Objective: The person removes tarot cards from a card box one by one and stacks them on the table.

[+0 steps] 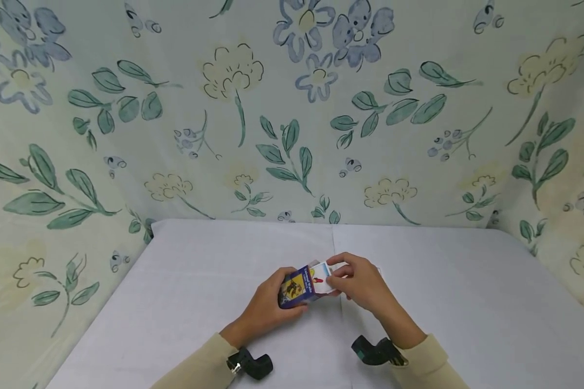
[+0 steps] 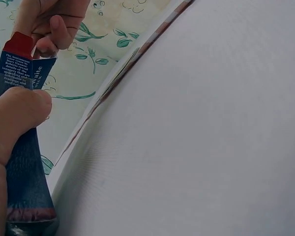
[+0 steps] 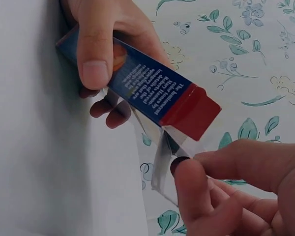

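A dark blue card-deck box (image 1: 293,288) with a yellow picture panel is tilted above the table, near the middle of the head view. My left hand (image 1: 265,305) grips it, thumb along one side and fingers around the other. A red flap (image 3: 192,113) stands out at its open end in the right wrist view. From that end also juts a white piece with a coloured picture (image 1: 322,276); whether it is a card or part of the box, I cannot tell. My right hand (image 1: 357,281) pinches this piece between thumb and fingers.
White cloth covers the table (image 1: 214,259). A flowered curtain (image 1: 292,156) hangs behind it and along both sides. Black wrist cameras (image 1: 255,365) are strapped at both cuffs, below the hands in the head view.
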Demonstrator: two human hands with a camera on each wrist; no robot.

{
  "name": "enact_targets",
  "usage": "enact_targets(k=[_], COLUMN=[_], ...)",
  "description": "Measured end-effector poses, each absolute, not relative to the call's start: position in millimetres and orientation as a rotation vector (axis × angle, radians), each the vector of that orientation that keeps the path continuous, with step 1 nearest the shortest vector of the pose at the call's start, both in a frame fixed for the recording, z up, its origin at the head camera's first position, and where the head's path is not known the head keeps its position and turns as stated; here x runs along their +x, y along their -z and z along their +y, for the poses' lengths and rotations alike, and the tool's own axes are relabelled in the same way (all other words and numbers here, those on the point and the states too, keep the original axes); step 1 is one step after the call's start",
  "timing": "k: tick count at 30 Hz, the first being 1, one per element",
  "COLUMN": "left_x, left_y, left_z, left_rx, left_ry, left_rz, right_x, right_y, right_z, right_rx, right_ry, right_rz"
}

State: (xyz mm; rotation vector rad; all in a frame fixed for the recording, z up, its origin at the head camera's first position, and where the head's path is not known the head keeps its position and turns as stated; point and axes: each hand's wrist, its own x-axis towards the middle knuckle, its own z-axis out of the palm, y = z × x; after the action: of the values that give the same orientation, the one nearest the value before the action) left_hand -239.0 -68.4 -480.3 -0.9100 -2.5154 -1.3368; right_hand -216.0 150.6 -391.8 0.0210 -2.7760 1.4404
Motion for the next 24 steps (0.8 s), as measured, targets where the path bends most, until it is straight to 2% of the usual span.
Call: enact_targets(k=[24], left_x=[-238], left_y=[479], left_z=[-68], left_rx=[-0.909], left_ry=[1.321], left_rz=[-2.507], right_x=[-218], right_y=[376], right_z=[181], right_rx=[-0.048], right_ry=[-1.585], right_rz=[-2.708])
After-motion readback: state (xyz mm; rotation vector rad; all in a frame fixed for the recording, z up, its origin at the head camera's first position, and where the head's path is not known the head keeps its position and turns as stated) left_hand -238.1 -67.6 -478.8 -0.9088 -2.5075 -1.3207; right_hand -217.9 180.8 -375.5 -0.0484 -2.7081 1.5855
